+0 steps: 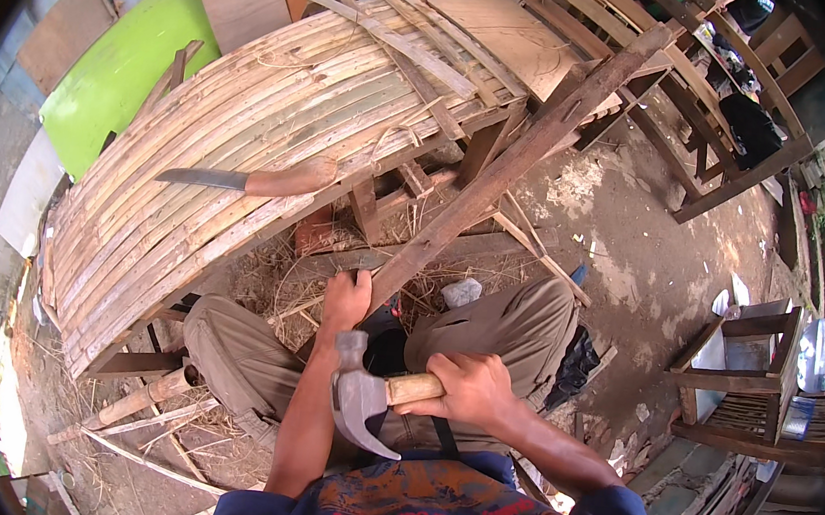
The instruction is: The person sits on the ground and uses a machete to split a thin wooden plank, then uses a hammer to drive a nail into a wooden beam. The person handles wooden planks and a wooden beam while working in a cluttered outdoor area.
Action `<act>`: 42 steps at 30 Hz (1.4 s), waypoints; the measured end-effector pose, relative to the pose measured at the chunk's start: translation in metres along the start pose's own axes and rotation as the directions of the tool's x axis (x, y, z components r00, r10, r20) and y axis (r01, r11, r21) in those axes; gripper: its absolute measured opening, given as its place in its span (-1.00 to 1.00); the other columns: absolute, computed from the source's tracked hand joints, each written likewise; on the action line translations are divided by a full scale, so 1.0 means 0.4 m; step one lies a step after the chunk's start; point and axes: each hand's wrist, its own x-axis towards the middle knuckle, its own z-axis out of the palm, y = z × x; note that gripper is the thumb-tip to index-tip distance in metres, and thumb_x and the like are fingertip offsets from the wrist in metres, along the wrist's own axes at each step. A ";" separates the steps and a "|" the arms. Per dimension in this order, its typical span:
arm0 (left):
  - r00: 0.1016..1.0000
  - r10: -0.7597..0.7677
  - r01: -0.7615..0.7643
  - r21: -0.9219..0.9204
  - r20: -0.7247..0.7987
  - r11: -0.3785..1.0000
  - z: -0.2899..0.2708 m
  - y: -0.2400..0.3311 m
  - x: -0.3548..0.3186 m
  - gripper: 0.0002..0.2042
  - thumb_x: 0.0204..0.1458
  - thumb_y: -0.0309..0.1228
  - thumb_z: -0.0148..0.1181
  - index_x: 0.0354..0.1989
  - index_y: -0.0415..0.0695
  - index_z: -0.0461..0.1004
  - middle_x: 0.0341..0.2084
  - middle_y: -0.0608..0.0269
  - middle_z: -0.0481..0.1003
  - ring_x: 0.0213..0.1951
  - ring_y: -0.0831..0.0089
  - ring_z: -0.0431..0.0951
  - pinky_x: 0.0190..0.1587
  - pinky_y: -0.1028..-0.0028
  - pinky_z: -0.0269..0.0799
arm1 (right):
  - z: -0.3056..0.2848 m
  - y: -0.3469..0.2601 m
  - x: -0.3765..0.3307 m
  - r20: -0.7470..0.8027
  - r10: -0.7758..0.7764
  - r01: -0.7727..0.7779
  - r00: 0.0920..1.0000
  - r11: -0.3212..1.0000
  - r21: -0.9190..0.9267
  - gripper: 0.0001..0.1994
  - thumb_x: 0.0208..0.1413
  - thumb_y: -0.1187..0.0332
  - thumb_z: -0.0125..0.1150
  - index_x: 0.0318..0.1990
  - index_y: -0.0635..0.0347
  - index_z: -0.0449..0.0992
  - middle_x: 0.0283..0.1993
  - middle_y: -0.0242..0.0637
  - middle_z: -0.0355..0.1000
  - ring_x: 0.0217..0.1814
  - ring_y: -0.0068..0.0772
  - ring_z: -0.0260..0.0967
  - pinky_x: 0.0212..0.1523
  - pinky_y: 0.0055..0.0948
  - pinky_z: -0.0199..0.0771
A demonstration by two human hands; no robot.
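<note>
A claw hammer (355, 395) with a grey steel head and a pale wooden handle is held across the front of my body. My right hand (469, 389) is closed round its handle, and the claw points down toward my shirt. At the lower end of a long, rough wooden beam (501, 176), my left hand (347, 298) is closed against the beam's left side. The fingers on the far side of that hand are partly hidden. The beam slopes up and away to the right, past the edge of a bench of bamboo slats (234, 138).
On the slats lies a large knife (245, 181) with a wooden handle. Loose wooden strips (386, 29) rest at the bench's far end. A wooden frame (737, 377) stands at right. Bamboo poles (141, 405) and straw litter the ground at left; a stone (461, 293) lies near my knee.
</note>
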 end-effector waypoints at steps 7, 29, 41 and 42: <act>0.991 0.092 -0.087 0.058 -0.100 0.995 0.028 -0.047 0.022 -0.56 0.14 -0.20 -0.10 -0.37 -0.39 0.57 -0.37 -0.36 0.53 -0.19 -0.31 0.54 -0.06 -0.03 0.44 | 0.023 0.106 0.026 0.071 0.530 -0.532 0.845 0.847 0.009 -0.31 0.06 -0.32 0.21 -0.41 0.32 0.55 -0.63 0.04 0.47 -0.47 0.20 0.53 -0.45 0.03 0.54; 0.996 0.062 -0.060 0.038 -0.071 0.997 0.004 -0.035 0.012 -0.46 0.20 -0.09 -0.20 -0.22 -0.34 0.61 -0.26 -0.42 0.53 -0.09 -0.35 0.52 0.11 -0.06 0.37 | 0.039 0.112 0.046 0.043 0.429 -0.431 0.902 0.901 0.047 -0.35 0.09 -0.29 0.21 -0.42 0.29 0.54 -0.63 -0.01 0.46 -0.55 0.13 0.51 -0.50 -0.01 0.55; 1.000 0.005 -0.005 0.026 -0.021 1.000 -0.006 -0.017 -0.004 -0.42 0.23 -0.08 -0.25 -0.25 -0.39 0.59 -0.26 -0.48 0.51 -0.11 -0.37 0.51 0.08 -0.05 0.40 | 0.025 0.087 0.030 0.040 0.475 -0.472 0.879 0.857 0.206 -0.41 0.06 -0.17 0.32 -0.31 0.34 0.57 -0.56 0.11 0.48 -0.45 0.21 0.52 -0.40 -0.01 0.54; 0.999 0.028 -0.027 0.023 -0.028 0.999 0.002 -0.028 0.020 -0.42 0.23 -0.08 -0.25 -0.25 -0.39 0.59 -0.26 -0.47 0.51 -0.11 -0.37 0.51 0.08 -0.05 0.40 | 0.007 0.059 0.025 0.040 0.384 -0.383 0.923 0.897 0.223 -0.40 0.05 -0.19 0.32 -0.29 0.33 0.57 -0.55 0.09 0.49 -0.45 0.21 0.52 -0.40 0.00 0.54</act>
